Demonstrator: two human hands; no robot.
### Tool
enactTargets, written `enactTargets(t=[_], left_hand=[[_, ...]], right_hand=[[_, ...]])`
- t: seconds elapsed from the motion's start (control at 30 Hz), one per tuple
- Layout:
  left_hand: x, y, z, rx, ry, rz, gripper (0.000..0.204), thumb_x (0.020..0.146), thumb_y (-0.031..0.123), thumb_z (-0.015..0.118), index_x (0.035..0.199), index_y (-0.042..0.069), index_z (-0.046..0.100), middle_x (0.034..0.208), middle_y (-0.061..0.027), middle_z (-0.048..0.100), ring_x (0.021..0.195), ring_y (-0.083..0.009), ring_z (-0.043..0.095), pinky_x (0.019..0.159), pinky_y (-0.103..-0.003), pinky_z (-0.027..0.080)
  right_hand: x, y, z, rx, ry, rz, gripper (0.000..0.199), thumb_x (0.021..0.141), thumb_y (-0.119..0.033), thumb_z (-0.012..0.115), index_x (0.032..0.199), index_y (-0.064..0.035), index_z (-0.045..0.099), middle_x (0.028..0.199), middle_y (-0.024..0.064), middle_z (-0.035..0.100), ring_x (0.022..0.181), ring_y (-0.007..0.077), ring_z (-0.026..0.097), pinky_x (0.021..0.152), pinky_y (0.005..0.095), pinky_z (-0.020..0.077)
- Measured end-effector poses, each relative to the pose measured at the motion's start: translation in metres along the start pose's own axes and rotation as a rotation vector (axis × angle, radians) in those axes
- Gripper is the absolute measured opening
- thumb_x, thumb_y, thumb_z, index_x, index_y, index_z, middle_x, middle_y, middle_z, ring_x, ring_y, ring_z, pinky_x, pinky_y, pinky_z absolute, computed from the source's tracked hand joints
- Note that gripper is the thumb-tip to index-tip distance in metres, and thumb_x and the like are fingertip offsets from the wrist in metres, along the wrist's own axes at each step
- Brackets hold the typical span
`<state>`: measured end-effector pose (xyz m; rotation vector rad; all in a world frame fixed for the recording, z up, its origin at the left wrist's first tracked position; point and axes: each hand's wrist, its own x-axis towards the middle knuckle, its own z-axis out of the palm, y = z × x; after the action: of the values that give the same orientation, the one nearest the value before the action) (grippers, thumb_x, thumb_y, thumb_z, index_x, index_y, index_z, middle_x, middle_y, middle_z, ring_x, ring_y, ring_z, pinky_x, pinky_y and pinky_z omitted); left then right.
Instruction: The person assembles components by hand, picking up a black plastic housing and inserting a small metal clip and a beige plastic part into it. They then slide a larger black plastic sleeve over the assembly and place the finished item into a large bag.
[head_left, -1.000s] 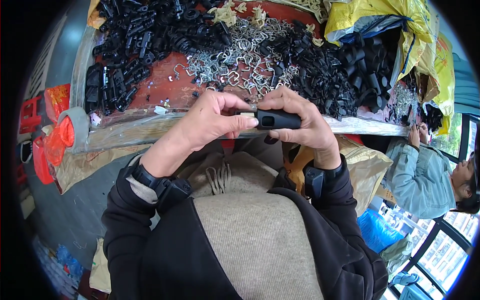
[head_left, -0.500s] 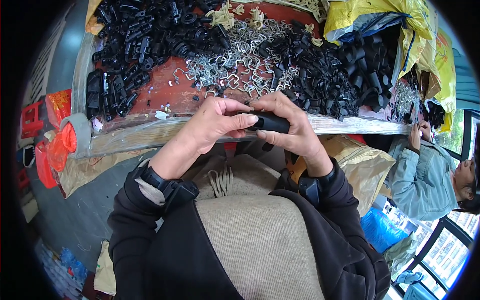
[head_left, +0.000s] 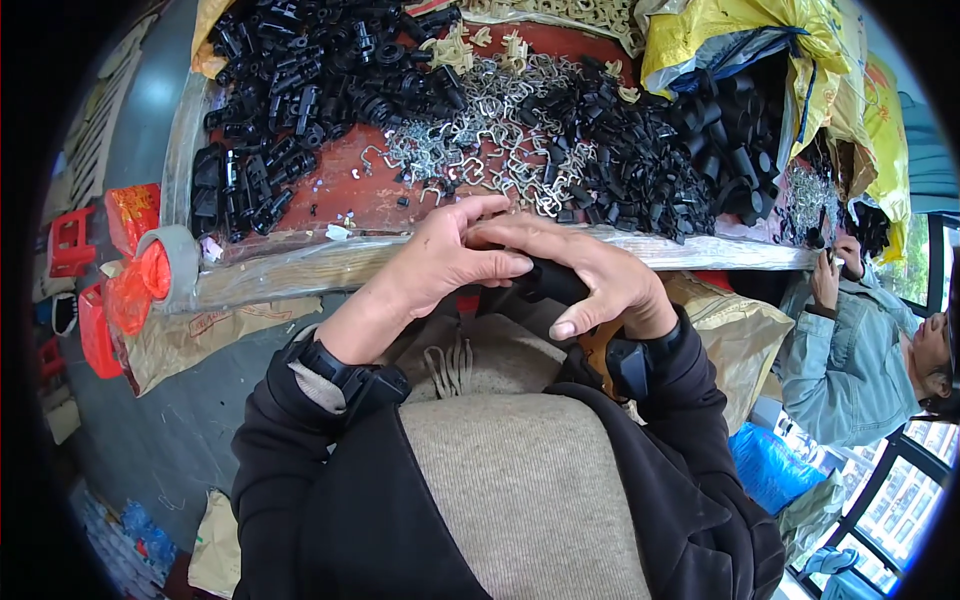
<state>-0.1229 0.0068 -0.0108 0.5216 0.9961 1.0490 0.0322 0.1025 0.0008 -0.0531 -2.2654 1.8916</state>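
Both hands meet at the near edge of the workbench (head_left: 300, 268), just above the person's lap. The right hand (head_left: 600, 275) wraps its fingers around a smooth, rounded black plastic part (head_left: 548, 283), gripping it so that only the middle of the piece shows. The left hand (head_left: 450, 255) lies against it from the other side, fingers curled and fingertips pressed on the part's end; the two hands touch.

The bench top is red, worn and scuffed, with a pale edge strip along the front. On it lie heaps too dense to count: matte black moulded plastic pieces (head_left: 300, 70) at the left and more (head_left: 650, 170) at the right, a tangle of shiny bent metal clips (head_left: 480, 150) between them, and a few cream plastic bits (head_left: 455, 45) further back. A crumpled yellow plastic sack (head_left: 740, 40) sags at the far right corner. One roll of grey tape (head_left: 170, 255) sits at the bench's left end, beside crinkled red bags (head_left: 130, 215). A second person in a pale blue jacket (head_left: 850, 350) sits to the right.
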Motion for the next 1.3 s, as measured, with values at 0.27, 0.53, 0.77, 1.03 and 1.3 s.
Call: enactTargets(t=[0.27,0.53,0.77,1.03,1.3], left_hand=[[-0.010,-0.011,0.007,-0.166,-0.129,0.029,0.068,0.066,-0.002,0.062,0.123,0.000,0.025,0.097,-0.0103,0.052,0.083,-0.0136,0.054,0.070,-0.023,0.046],[-0.012,-0.007,0.002,-0.139,-0.023,0.002,0.059,0.072,0.006,0.058,0.122,0.002,0.027,0.099,-0.0096,0.052,0.080,-0.0129,0.054,0.070,-0.023,0.045],[0.007,0.011,-0.042,0.385,0.334,0.329,0.044,0.073,0.010,0.057,0.113,0.003,0.041,0.098,-0.0076,0.052,0.074,-0.0121,0.053,0.064,-0.024,0.044],[0.060,0.043,-0.062,1.639,0.608,1.028,0.034,0.067,0.004,0.053,0.101,0.010,0.051,0.094,-0.0091,0.049,0.071,-0.0234,0.054,0.063,-0.032,0.046],[0.068,0.050,-0.060,1.859,0.543,0.669,0.023,0.069,0.007,0.054,0.092,0.010,0.054,0.087,-0.0072,0.049,0.071,-0.0253,0.055,0.060,-0.033,0.046]], right_hand=[[-0.020,-0.007,0.015,0.044,0.289,-0.005,0.067,0.064,-0.049,0.053,0.105,0.0043,0.048,0.095,0.0143,0.052,0.089,0.0233,0.050,0.082,0.0324,0.0357],[-0.075,-0.024,0.008,-0.034,0.676,0.083,0.061,0.066,-0.051,0.044,0.092,0.0046,0.052,0.083,0.0132,0.053,0.074,0.0181,0.051,0.067,0.0270,0.0399],[-0.215,-0.104,-0.009,-0.426,0.783,0.533,0.054,0.069,-0.041,0.048,0.097,0.0055,0.052,0.083,0.0124,0.056,0.082,0.0191,0.053,0.075,0.0266,0.0388],[-0.149,-0.089,-0.012,-0.778,0.656,0.574,0.030,0.068,-0.014,0.058,0.092,0.0033,0.054,0.085,0.0102,0.057,0.082,0.0188,0.054,0.074,0.0270,0.0396],[-0.011,-0.006,-0.009,-0.787,0.320,0.119,0.014,0.067,-0.005,0.060,0.079,-0.0011,0.057,0.071,0.0092,0.053,0.066,0.0243,0.052,0.059,0.0293,0.0417]])
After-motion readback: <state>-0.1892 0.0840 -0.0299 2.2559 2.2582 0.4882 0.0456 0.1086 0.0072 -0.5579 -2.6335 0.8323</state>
